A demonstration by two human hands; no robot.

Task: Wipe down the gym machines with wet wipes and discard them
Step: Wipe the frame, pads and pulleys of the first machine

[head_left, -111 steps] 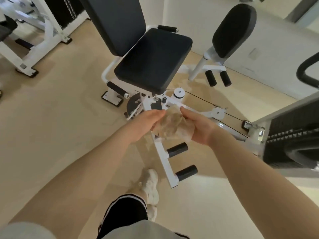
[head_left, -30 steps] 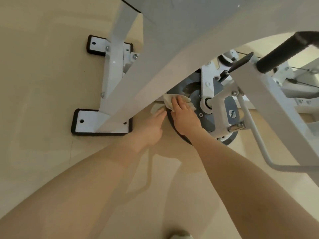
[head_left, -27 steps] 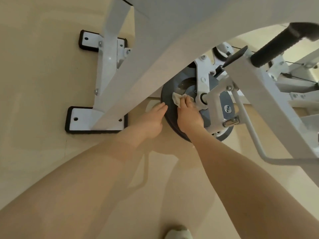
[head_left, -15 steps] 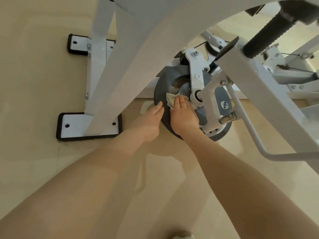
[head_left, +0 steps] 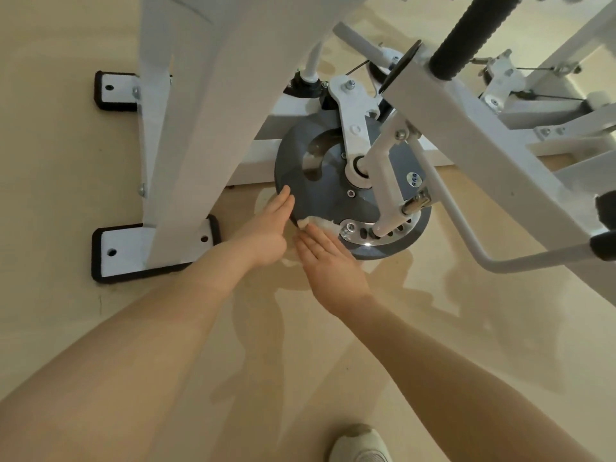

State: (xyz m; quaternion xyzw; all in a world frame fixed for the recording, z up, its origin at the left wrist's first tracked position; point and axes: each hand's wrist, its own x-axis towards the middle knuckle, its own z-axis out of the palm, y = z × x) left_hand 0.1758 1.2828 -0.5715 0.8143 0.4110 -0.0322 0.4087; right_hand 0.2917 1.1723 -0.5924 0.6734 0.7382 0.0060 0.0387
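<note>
Head view, looking down beneath a white-framed gym machine (head_left: 213, 105). At the centre of the frame stands a grey cam disc (head_left: 333, 195), upright on its edge just above the beige floor (head_left: 60, 168). A white pivot arm (head_left: 353, 128) crosses the disc's upper face, and a curved metal plate with a row of holes (head_left: 376, 233) sits along its lower edge.

The right hand (head_left: 328, 261), fingers straight and together, presses a crumpled wet wipe (head_left: 316, 223) against the lower left rim of the disc; only a small white fold of the wipe shows beyond the fingertips. The left hand (head_left: 270, 233), just left of the right one, has straight fingers laid flat against the disc's left edge and holds nothing.

A small round sticker with blue dots (head_left: 414, 179) lies on the right part of the disc face; any writing on it is too small to read. No other label or brand is legible.

At left of the frame, two white foot plates with black rubber edging rest on the floor, one near (head_left: 133, 250) and one far (head_left: 113, 91). A black ribbed handle grip (head_left: 466, 35) runs toward the upper right. A light-coloured shoe (head_left: 360, 445) shows at the bottom edge.
</note>
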